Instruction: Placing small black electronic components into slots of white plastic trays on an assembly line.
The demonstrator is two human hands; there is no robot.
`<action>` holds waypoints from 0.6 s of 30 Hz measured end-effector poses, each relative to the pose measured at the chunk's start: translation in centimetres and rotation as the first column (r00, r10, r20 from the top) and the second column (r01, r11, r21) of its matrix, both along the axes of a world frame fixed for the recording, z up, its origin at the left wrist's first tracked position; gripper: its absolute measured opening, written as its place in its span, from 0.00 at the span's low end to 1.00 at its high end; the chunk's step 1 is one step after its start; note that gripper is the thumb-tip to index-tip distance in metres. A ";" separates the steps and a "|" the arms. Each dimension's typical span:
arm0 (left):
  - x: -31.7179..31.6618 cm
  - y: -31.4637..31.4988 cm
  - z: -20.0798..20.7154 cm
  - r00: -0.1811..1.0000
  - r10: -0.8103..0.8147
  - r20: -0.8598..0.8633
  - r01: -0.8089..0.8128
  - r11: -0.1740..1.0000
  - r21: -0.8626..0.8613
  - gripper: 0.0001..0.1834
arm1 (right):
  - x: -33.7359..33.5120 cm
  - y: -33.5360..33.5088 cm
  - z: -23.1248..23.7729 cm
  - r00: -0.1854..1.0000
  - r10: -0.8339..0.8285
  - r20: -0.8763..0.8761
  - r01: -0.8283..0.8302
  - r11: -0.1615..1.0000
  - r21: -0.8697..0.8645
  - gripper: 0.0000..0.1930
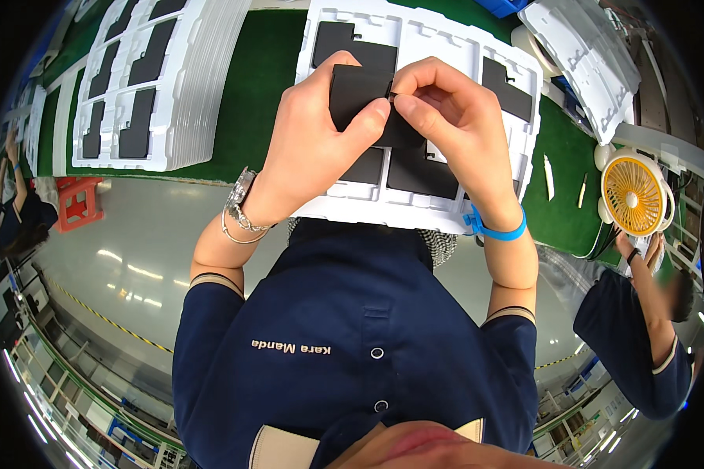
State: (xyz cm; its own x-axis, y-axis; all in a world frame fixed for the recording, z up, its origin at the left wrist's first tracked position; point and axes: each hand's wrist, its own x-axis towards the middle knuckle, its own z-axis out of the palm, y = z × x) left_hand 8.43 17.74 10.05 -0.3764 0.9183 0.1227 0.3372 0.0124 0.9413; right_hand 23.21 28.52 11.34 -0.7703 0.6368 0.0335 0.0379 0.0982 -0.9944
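Note:
My left hand [313,141] holds a flat black piece [357,87] up over a white tray, its thumb across the front and its fingers behind. My right hand [461,125] is closed at that piece's right edge, thumb and forefinger pinching a small tab there; the other fingers are curled in. Beneath both hands, the white moulded tray [336,209] carries several similar black pieces with notched corners, among them one at the near side [421,173] and one at the right [506,90]. My hands partly cover the tray's middle.
On the green tabletop [258,78], a tall stack of white trays [192,109] stands left. To the right are a white slim tool [548,177], a thin pen-like tool [583,190], a yellow fan [632,195] and clear plastic trays [590,62]. Another person [630,336] is at far right.

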 end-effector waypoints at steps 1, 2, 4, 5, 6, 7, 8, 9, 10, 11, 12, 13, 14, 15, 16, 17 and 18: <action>0.0 0.0 0.0 1.000 0.000 0.000 0.000 1.000 0.000 0.18 | 0.0 0.0 0.0 1.000 0.017 -0.001 -0.017 1.000 -0.020 0.05; 0.0 0.1 0.0 1.000 -0.006 0.021 0.006 1.000 0.006 0.18 | 0.0 0.0 0.0 1.000 0.017 -0.001 -0.017 1.000 -0.021 0.05; 0.0 0.1 -0.1 0.999 -0.011 0.043 0.011 1.000 0.012 0.18 | 0.0 -0.2 0.1 0.999 0.015 -0.038 -0.017 0.998 -0.054 0.04; 0.0 0.1 -0.2 0.998 -0.018 0.055 0.017 1.000 0.021 0.18 | -0.1 -0.2 0.0 0.999 0.016 -0.038 -0.018 0.998 -0.054 0.04; 0.0 0.1 -0.2 0.997 -0.025 0.068 0.023 0.999 0.030 0.17 | -0.1 -0.3 -0.1 0.997 0.009 -0.083 -0.014 0.998 -0.068 0.03; 0.1 0.1 -0.2 0.997 -0.025 0.068 0.023 0.999 0.030 0.17 | -0.1 -0.3 -0.3 0.992 0.000 -0.128 -0.010 0.997 -0.082 0.03; 0.1 0.1 -0.1 0.998 -0.017 0.067 0.015 0.999 0.040 0.17 | -0.2 -0.4 -0.4 0.992 -0.001 -0.127 -0.010 0.997 -0.082 0.03; 0.2 0.1 -0.1 0.998 -0.010 0.066 0.006 0.999 0.050 0.16 | -0.2 -0.4 -0.4 0.989 -0.012 -0.147 -0.001 0.997 -0.083 0.03; 0.2 0.1 0.0 0.998 -0.010 0.066 0.007 0.999 0.050 0.16 | -0.2 -0.4 -0.5 0.986 -0.023 -0.168 0.009 0.996 -0.085 0.04; 0.2 0.1 0.0 0.998 -0.013 0.067 0.009 0.999 0.051 0.16 | -0.2 -0.4 -0.6 0.985 -0.024 -0.168 0.010 0.996 -0.084 0.04; 0.2 0.1 0.1 0.998 -0.016 0.066 0.012 0.999 0.053 0.16 | -0.3 -0.2 -0.8 0.985 -0.017 -0.169 -0.005 0.992 -0.125 0.04; 0.2 0.2 0.0 0.998 -0.018 0.065 0.014 0.998 0.054 0.16 | -0.3 0.0 -0.9 0.985 -0.009 -0.172 -0.019 0.986 -0.165 0.05; 0.1 0.2 -0.1 0.997 -0.018 0.074 0.015 0.999 0.046 0.15 | -0.2 0.1 -1.0 0.985 -0.012 -0.174 -0.017 0.986 -0.163 0.05; 0.1 0.3 -0.3 0.996 -0.019 0.082 0.016 0.999 0.039 0.14 | -0.1 0.3 -1.0 0.991 -0.005 -0.133 -0.026 0.974 -0.226 0.05; -0.2 0.5 -0.5 0.997 -0.024 0.078 0.020 0.999 0.043 0.14 | 0.0 0.6 -1.0 0.996 0.005 -0.094 -0.032 0.957 -0.288 0.06; -0.5 0.7 -0.8 0.993 -0.058 0.099 0.057 0.998 0.014 0.14 | 0.1 1.1 -0.9 0.995 0.000 -0.098 -0.028 0.959 -0.283 0.06; -0.7 0.9 -0.9 0.988 -0.093 0.121 0.096 0.995 -0.013 0.13 | 0.4 1.8 -0.7 0.998 0.044 -0.045 -0.054 0.963 -0.263 0.07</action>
State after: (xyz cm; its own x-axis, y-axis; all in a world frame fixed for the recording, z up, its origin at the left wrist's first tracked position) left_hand 7.76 18.61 9.16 -0.2988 0.9522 0.0637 0.2218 0.0043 0.9751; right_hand 23.61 30.28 10.68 -0.8024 0.5882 -0.1007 0.0012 -0.1672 -0.9859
